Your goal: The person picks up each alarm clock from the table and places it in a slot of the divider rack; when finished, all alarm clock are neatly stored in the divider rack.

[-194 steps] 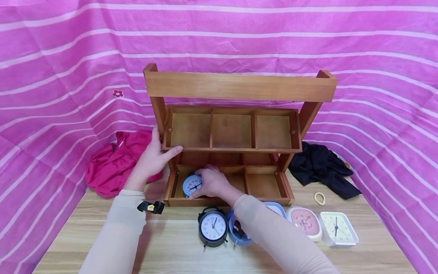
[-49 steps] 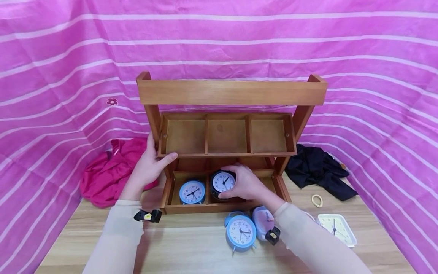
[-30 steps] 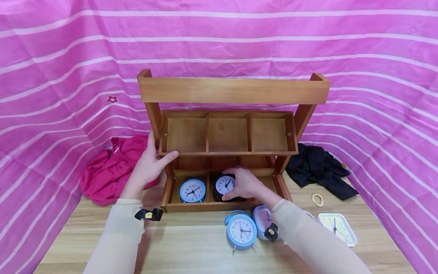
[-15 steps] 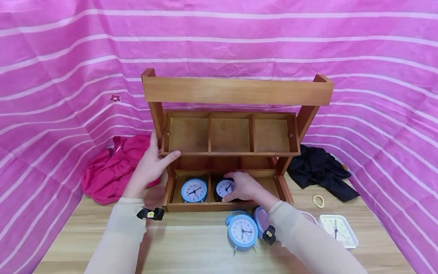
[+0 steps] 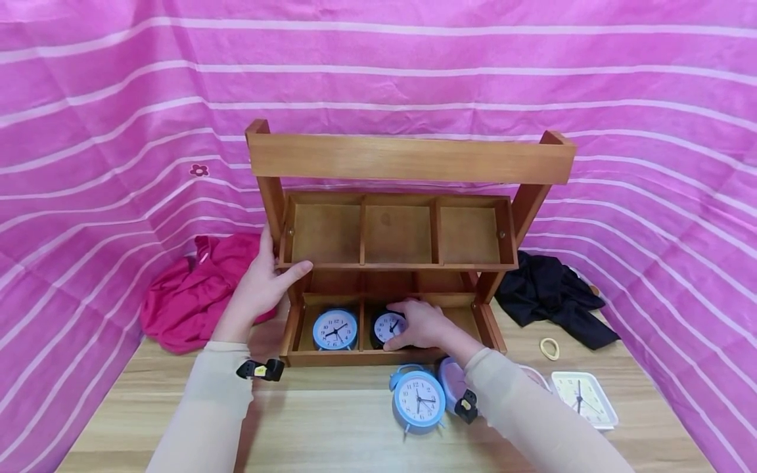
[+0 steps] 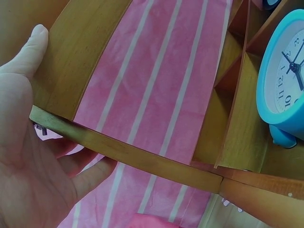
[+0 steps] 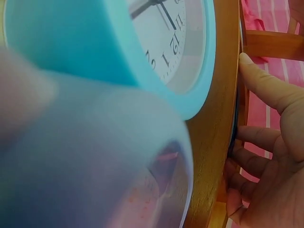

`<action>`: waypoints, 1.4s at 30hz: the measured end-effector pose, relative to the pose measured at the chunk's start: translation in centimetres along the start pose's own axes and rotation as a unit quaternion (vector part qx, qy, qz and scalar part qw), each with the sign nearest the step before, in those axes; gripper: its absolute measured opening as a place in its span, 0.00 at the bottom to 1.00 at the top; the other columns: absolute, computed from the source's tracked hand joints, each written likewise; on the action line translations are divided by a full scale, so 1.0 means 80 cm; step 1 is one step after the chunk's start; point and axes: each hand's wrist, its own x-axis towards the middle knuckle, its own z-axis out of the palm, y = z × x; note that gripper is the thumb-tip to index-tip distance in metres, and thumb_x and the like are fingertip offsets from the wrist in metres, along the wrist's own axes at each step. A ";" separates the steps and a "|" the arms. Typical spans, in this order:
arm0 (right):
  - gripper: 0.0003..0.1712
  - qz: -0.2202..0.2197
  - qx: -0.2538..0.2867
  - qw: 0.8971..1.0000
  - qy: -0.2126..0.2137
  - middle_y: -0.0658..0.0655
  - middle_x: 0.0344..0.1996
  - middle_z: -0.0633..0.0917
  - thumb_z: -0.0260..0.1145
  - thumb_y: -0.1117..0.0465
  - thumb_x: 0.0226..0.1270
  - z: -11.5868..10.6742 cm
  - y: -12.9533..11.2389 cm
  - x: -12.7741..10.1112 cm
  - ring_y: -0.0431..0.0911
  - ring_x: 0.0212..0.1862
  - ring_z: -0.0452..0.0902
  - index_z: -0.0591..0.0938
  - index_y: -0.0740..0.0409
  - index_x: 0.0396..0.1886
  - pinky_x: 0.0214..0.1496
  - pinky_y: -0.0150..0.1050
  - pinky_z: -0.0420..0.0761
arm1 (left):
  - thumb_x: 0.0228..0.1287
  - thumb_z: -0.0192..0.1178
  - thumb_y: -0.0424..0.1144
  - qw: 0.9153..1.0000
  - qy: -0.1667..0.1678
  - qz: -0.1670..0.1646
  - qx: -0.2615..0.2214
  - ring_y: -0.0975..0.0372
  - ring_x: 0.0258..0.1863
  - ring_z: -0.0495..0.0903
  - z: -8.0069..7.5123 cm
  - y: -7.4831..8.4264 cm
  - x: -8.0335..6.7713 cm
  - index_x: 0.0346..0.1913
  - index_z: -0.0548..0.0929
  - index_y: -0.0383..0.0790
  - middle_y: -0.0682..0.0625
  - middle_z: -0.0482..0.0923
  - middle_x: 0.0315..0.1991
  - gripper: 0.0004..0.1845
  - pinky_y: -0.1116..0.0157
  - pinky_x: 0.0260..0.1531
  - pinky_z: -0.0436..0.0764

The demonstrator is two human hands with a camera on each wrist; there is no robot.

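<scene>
A two-tier wooden rack [image 5: 408, 157] stands on the table, each tray divided into compartments. My left hand [image 5: 260, 282] grips its left side, thumb over the upper tray's edge and fingers behind the side post [image 6: 137, 156]. In the lower middle compartment, a black alarm clock [image 5: 386, 327] lies face up, held by my right hand [image 5: 422, 323] at its right side. A blue alarm clock [image 5: 335, 330] leans in the lower left compartment. In the right wrist view, nearer clocks cover part of the scene, and the fingers [image 7: 259, 137] are beyond the tray's front edge.
On the table before the rack stand a second blue alarm clock [image 5: 418, 401], a purple clock [image 5: 452, 381] partly behind the right sleeve, and a white square clock [image 5: 584, 399]. Pink cloth [image 5: 201, 295] lies left, black cloth [image 5: 550, 295] and a cream ring [image 5: 549, 349] right.
Earlier my right hand held the blue clock in the lower left compartment; it has since let go and put the black clock from the table into the middle one. The left hand has stayed.
</scene>
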 end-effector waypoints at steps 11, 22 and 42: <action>0.51 -0.043 0.032 0.998 0.022 0.55 0.75 0.73 0.81 0.41 0.55 -0.020 0.009 -0.024 0.59 0.76 0.64 0.72 0.45 0.78 0.74 0.75 0.57 | 0.70 0.67 0.54 1.000 0.002 0.007 0.001 0.37 0.77 0.61 -0.003 0.004 0.001 0.82 0.28 0.71 0.38 0.52 0.82 0.60 0.31 0.67 0.67; 0.53 -0.107 0.078 0.991 0.026 0.57 0.71 0.75 0.80 0.37 0.55 -0.048 0.012 -0.084 0.57 0.67 0.74 0.71 0.46 0.78 0.63 0.60 0.81 | 0.70 0.68 0.53 1.000 0.005 0.012 -0.003 0.36 0.76 0.61 -0.001 0.005 0.002 0.83 0.27 0.69 0.38 0.52 0.82 0.60 0.30 0.68 0.65; 0.60 -0.139 -0.084 0.986 0.043 0.46 0.64 0.77 0.84 0.29 0.39 0.018 0.021 -0.145 0.45 0.63 0.75 0.75 0.40 0.75 0.53 0.50 0.70 | 0.70 0.68 0.51 1.000 -0.008 0.005 -0.019 0.37 0.76 0.62 -0.001 0.005 -0.003 0.83 0.28 0.67 0.38 0.53 0.82 0.60 0.31 0.68 0.66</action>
